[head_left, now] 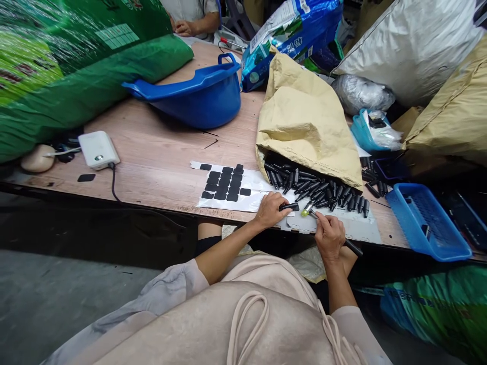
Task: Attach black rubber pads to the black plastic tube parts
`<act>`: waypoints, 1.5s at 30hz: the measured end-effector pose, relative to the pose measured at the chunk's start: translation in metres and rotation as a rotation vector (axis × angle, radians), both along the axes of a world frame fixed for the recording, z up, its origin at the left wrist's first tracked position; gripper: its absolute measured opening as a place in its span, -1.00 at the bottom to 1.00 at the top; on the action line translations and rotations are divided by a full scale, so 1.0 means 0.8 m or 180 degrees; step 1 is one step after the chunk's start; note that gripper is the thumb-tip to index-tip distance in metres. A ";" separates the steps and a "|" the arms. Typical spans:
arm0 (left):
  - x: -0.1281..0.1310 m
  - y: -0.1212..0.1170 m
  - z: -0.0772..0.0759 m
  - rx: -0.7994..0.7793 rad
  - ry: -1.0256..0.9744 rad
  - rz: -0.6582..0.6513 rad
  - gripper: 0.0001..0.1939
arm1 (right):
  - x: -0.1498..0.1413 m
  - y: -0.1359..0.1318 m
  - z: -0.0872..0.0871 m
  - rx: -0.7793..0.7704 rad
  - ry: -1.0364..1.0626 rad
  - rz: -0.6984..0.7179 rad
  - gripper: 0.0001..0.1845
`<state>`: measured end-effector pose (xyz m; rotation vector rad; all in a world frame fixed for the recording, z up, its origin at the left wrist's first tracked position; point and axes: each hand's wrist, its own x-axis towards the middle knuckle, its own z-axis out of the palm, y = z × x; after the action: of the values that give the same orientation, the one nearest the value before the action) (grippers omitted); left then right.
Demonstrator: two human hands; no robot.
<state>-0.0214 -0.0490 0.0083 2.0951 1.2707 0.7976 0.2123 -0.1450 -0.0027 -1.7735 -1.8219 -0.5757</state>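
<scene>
My left hand (271,209) rests on the table's front edge with its fingers closed on a short black part (289,206). My right hand (329,236) is closed round a black-handled tool (352,247); the tool's metal tip points toward a small yellow-green piece (305,212) just right of the black part. Both hands work over a grey-white sheet (355,229). Behind them a pile of similar black parts (323,190) spills from a tan paper sack (306,119).
A white sheet of black pads (227,183) lies left of my hands. On the wooden table (160,157) are a blue plastic tub (201,94), a white charger box (98,148) and a blue basket (426,223). Green sacks (57,66) crowd the left. Another person's hand (185,28) shows far back.
</scene>
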 end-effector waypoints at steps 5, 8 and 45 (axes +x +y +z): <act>-0.021 -0.036 0.002 0.0374 -0.0852 -0.0816 -0.75 | -0.004 0.004 -0.007 0.0040 -0.0071 -0.0033 -0.73; -0.032 -0.074 -0.007 0.0093 -0.0622 -0.1821 -0.70 | -0.005 0.004 -0.007 -0.0007 -0.0158 -0.0102 -0.72; -0.030 0.065 0.046 -0.1695 -0.0630 0.1368 -0.54 | -0.005 0.002 -0.010 -0.0125 -0.0056 -0.0099 -0.68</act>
<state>-0.0452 0.0027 0.0452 1.3135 1.6298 0.7163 0.2082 -0.1431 -0.0104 -1.8308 -1.8322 -0.5732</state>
